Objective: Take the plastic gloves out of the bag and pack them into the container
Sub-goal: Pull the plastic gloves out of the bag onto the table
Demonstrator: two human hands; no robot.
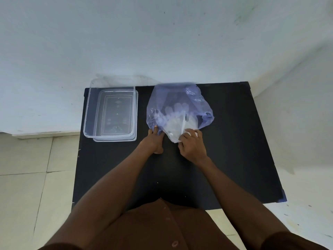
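Brown buttoned clothing [167, 230] fills the bottom of the view, nearest the lens, with both bare forearms reaching forward from it over a black surface [234, 159].

At the left hand [153, 141] the fingers [155, 130] are closed in a pinch on the near left edge of a translucent purple bag [180, 98], the thumb tucked underneath toward the surface. At the right hand [193, 146] the fingers [191, 132] are curled shut on a bunch of clear plastic gloves [175, 123] at the bag's mouth, where the pale film sticks out toward the person. Between the two hands the mouth of the bag is drawn open, facing the camera.

Further in, more of the gloves lie inside the bag; several rounded glove fingertips show through the purple film near its middle. The bag itself rests on the surface, right of centre, its far end puffed up and close to the back edge.

Left of the bag, apart from it, a clear rectangular container [90, 112] stands on the surface's far left corner, seemingly set on its clear lid [133, 138], whose rim shows along its near and right sides. Nothing lies in the container.

Beyond the surface rises a pale wall [162, 42]; light floor tiles [27, 177] show on the left.
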